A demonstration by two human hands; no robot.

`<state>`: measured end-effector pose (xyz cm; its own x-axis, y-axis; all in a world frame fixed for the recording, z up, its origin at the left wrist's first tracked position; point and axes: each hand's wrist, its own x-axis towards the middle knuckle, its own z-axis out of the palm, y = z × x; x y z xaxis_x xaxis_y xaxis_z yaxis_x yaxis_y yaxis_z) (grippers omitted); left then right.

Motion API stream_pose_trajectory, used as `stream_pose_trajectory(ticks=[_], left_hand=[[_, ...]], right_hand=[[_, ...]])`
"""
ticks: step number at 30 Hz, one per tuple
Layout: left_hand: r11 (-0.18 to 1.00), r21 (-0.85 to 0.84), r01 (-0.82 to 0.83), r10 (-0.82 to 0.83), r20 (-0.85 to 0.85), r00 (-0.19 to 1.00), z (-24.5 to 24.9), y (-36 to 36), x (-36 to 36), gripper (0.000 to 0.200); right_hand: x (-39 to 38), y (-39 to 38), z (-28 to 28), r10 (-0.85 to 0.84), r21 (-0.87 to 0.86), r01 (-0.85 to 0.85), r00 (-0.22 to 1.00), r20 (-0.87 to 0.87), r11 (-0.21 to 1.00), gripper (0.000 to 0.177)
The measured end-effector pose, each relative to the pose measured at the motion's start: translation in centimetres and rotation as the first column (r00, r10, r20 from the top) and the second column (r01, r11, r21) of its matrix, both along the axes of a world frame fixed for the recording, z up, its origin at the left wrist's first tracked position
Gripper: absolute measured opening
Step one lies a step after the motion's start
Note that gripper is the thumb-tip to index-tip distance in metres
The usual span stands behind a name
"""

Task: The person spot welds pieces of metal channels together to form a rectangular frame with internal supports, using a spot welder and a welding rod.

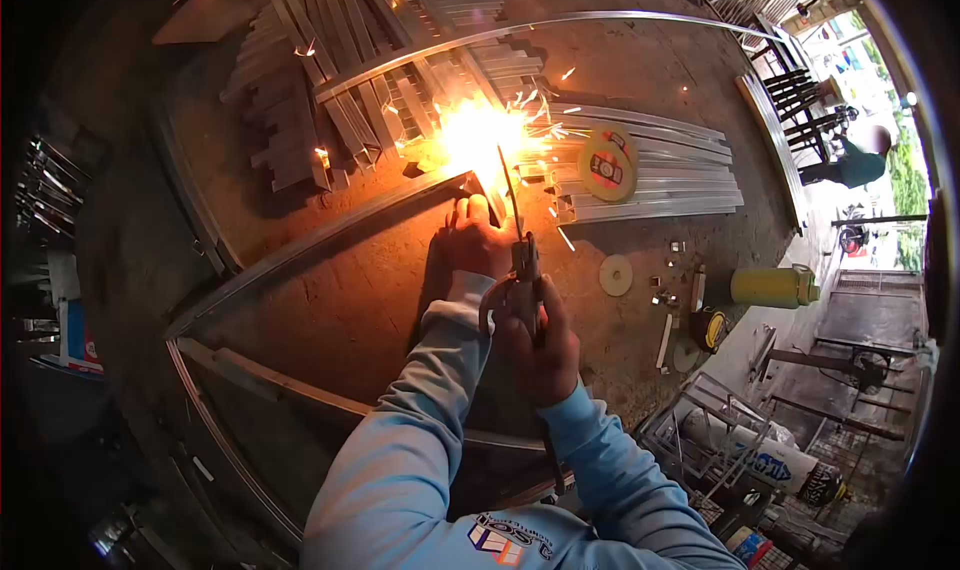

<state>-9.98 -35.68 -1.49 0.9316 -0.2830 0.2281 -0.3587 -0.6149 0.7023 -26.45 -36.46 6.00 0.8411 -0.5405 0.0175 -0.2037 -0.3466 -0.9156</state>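
Note:
My right hand [540, 345] is closed around a welding electrode holder [527, 260]. A thin welding rod [509, 190] runs up from its jaws into a very bright arc with flying sparks. My left hand [475, 238] lies just left of the rod, fingers curled against a metal tube [495, 202] close below the arc. A long metal frame bar [320, 242] reaches from the lower left to that same corner. Glare hides the joint itself.
Stacked metal tubes [650, 205] lie beyond the arc, with a yellow disc [608, 163] on them. To the right are a pale disc [616, 275], a tape measure [709, 330] and a yellow-green bottle [775, 287]. Another person [860, 160] is in the far right background.

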Motion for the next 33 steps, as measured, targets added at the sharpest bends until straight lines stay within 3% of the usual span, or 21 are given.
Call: stream_pose_trajectory(ticks=[2,4,8,10,12,14,17,27,29,33], left_hand=[[0.999,0.034,-0.035,0.035,0.02,0.999,-0.4,-0.3,0.0,0.038],[0.998,0.042,-0.037,0.035,0.051,0.998,-1.2,-0.4,0.1,0.038],[0.996,0.022,-0.081,0.077,0.145,0.986,-1.5,-0.6,0.2,0.039],[0.999,0.032,-0.039,0.033,0.164,0.986,-3.6,-0.5,0.7,0.039],[0.999,0.039,0.002,-0.009,0.184,0.983,-2.6,-0.5,0.7,0.039],[0.994,0.073,-0.081,0.075,0.078,0.994,-1.1,-0.7,0.2,0.038],[0.996,0.06,-0.061,0.062,-0.018,0.998,-0.8,-0.7,0.1,0.038],[0.995,0.03,-0.09,0.091,-0.026,0.996,-0.9,-0.8,-0.1,0.035],[0.997,0.07,-0.026,0.039,-0.195,0.98,-1.1,-0.7,0.0,0.043],[0.995,0.018,-0.096,0.096,-0.029,0.995,-1.1,-1.1,-0.2,0.033]], right_hand=[[-0.2,0.2,0.4,-0.008,-0.042,0.012,0.997,0.078,0.999,0.053],[0.4,0.2,1.3,0.033,-0.126,-0.03,0.999,0.023,0.992,0.057],[0.5,-0.1,1.3,0.031,-0.131,-0.033,0.999,-0.017,0.991,0.059],[0.5,-0.1,1.4,-0.009,0.014,0.009,1.0,-0.014,1.0,0.06],[0.5,-0.1,1.2,-0.027,0.072,0.028,0.999,-0.023,0.997,0.061],[0.6,-0.2,0.9,-0.027,0.084,0.03,0.999,-0.031,0.996,0.061],[0.6,-0.2,0.9,-0.023,0.066,0.025,0.999,-0.029,0.997,0.061],[0.8,-0.3,0.8,-0.013,0.022,0.013,1.0,-0.008,1.0,0.059],[0.8,-0.3,0.7,-0.014,0.045,0.015,1.0,-0.015,0.999,0.058],[0.8,-0.3,0.6,-0.004,0.012,0.004,1.0,-0.017,1.0,0.059]])
